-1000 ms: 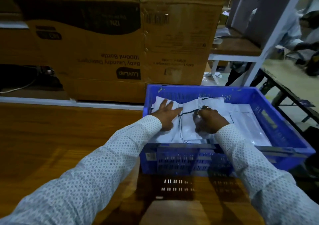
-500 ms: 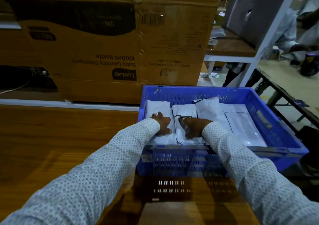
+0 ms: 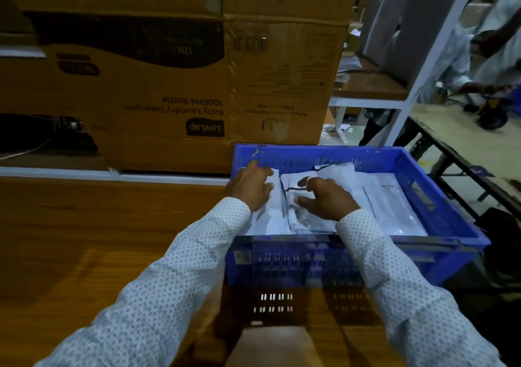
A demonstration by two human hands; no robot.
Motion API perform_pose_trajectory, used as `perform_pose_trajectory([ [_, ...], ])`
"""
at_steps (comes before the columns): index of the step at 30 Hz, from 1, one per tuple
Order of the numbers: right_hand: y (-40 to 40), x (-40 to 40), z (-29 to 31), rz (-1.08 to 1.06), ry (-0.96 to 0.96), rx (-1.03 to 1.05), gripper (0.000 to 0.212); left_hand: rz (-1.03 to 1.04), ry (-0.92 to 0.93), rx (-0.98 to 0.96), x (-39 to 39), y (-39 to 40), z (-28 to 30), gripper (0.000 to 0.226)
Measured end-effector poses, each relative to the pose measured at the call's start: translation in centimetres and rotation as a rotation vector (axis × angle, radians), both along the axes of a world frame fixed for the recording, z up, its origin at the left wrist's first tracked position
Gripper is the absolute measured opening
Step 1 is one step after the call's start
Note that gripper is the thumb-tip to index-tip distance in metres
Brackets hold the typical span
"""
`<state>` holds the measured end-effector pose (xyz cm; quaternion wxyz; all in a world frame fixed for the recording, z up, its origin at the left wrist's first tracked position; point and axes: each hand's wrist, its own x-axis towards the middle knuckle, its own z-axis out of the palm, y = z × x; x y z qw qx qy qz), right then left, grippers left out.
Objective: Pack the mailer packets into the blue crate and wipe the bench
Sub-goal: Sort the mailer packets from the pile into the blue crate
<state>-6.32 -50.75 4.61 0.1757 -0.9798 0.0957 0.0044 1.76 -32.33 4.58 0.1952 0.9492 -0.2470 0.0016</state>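
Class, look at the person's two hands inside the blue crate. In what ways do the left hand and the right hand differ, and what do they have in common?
The left hand lies by the crate's far left corner; the right hand is nearer the middle. The left hand's fingers point away towards the far wall; the right hand's spread fingers point left. The right hand wears a ring; none shows on the left hand. Both rest on the white packets, and both sleeves are white and dotted.

White mailer packets (image 3: pixel 392 211) lie flat, overlapping, inside the blue crate (image 3: pixel 439 197).
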Motion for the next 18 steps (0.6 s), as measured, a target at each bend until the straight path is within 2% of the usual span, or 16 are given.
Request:
perform_pose_trajectory([
  [5,0.0,-2.5,1.2,-0.231,-0.147,0.076,0.047,0.069,-0.079,-0.075,-0.1,2.7,0.5,0.04],
  [11,-1.5,-5.6,1.3,-0.416,-0.354,0.044,0.045,0.042,0.027,-0.047,0.0,3.5,-1.1,0.058],
  [18,-6.5,-9.1,0.4,-0.585,-0.371,0.03,0.053,0.085,0.137,0.036,-0.8,1.8,-1.7,0.065],
])
